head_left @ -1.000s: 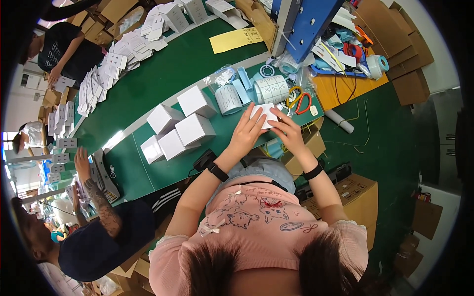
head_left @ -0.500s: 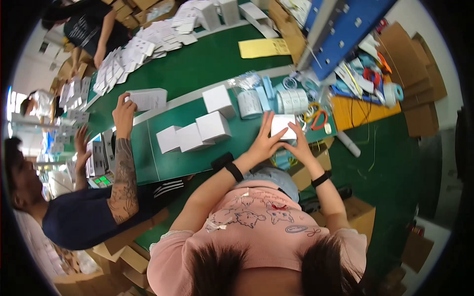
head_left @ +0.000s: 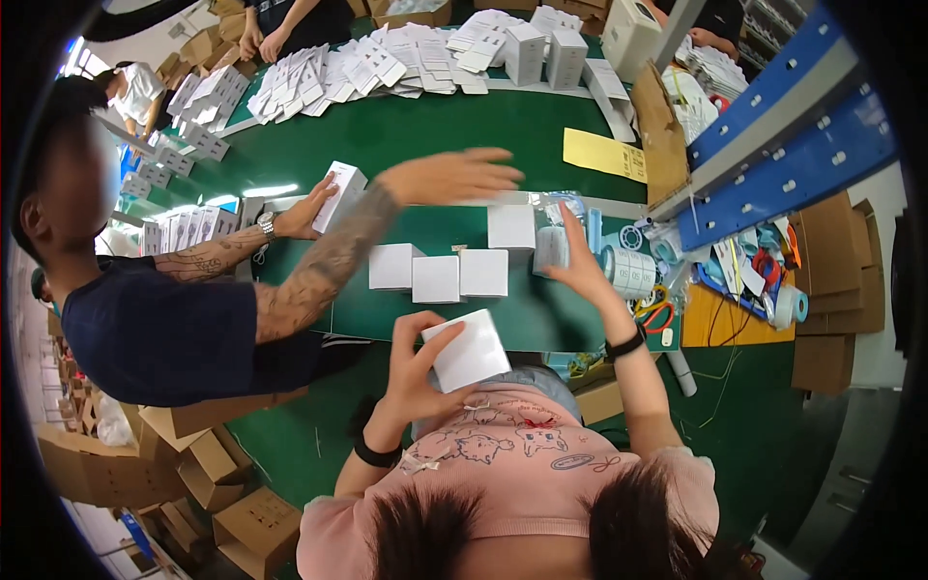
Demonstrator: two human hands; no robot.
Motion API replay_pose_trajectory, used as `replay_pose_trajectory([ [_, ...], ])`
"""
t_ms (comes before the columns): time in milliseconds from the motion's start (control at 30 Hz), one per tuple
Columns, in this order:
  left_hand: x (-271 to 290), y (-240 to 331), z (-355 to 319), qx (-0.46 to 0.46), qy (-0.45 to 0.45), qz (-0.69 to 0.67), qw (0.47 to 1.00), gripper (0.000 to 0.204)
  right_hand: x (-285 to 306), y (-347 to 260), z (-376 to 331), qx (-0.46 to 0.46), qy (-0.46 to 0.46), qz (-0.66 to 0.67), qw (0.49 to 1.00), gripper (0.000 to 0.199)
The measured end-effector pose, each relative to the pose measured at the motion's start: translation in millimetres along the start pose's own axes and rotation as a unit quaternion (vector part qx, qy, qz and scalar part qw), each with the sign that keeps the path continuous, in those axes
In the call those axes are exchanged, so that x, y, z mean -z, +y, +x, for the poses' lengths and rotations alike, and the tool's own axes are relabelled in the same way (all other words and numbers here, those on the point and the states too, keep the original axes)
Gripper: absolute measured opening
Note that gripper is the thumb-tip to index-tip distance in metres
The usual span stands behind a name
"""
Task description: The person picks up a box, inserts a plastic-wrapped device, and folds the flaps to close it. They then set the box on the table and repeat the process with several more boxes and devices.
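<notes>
White box [head_left: 471,353] is up by the counter's [head_left: 372,317] near edge, left hand's [head_left: 411,367] fingers wrapped tight on it. Right hand [head_left: 585,271] has its fingers spread, near a label roll [head_left: 630,273]. Four more white boxes [head_left: 436,280] sit there; a co-worker's tattooed arm [head_left: 333,266] stretches past me.

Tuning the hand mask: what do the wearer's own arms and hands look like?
Left hand and right hand: both bare, no gloves. Plain black band on each wrist: left band, right band. Short pink sleeves with pale trim; forearms uncovered. No cables visible on them.
</notes>
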State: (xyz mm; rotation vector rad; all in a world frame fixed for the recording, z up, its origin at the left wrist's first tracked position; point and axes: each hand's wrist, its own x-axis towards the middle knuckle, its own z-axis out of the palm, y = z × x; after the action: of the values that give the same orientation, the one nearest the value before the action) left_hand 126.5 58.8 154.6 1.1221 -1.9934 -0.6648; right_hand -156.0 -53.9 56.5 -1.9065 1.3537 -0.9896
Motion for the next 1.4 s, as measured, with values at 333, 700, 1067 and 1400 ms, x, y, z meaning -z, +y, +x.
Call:
replay_pose_trajectory([
  [333,32,-44,-51,0.158,0.064,0.126,0.977,0.068,-33,45,51,-0.120,-0.244,0.072,0.960,0.098],
  [700,37,-112,-76,0.229,0.183,0.163,0.942,0.076,-74,22,-11,-0.072,-0.224,0.266,0.935,0.110],
  [1067,84,-274,18,0.254,0.425,0.227,0.839,0.077,-127,38,-26,-0.090,-0.091,0.180,0.975,0.109],
  [1400,120,-312,16,0.385,0.325,0.298,0.811,0.082,-204,-9,34,-0.043,-0.119,0.223,0.966,0.098],
])
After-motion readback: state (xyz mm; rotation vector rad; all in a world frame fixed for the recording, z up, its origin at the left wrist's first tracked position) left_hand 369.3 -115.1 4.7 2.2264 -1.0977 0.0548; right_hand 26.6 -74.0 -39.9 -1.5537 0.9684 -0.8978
